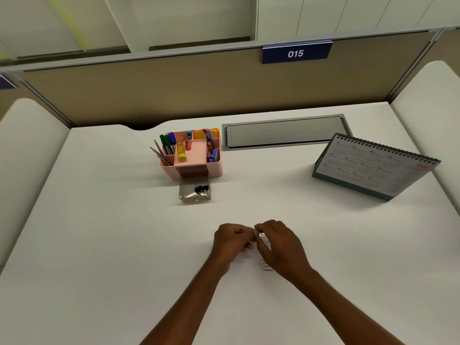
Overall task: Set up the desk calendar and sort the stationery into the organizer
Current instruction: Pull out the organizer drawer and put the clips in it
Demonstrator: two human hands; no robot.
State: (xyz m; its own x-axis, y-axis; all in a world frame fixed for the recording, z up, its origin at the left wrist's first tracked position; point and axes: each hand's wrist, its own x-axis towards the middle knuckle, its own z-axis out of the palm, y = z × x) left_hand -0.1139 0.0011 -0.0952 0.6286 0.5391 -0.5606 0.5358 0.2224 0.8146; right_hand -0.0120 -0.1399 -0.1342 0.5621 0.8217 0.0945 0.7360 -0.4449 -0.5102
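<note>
While the left hand point(232, 241) and right hand point(278, 245) pinch paper clips point(261, 235) between them, the open drawer point(195, 192) lies ahead, nearer the left.

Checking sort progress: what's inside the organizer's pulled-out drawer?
The clear drawer holds black binder clips toward its right side. A faint glint at the left is too small to identify. Its rear part sits under the pink organizer, so anything there is hidden.

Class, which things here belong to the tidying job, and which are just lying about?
Job: pink plastic organizer, smoky clear drawer, black binder clips, spiral-bound desk calendar, silver wire paper clips, left hand and right hand pinching some.
Lying about: grey metal desk hatch, blue 015 sign.
</note>
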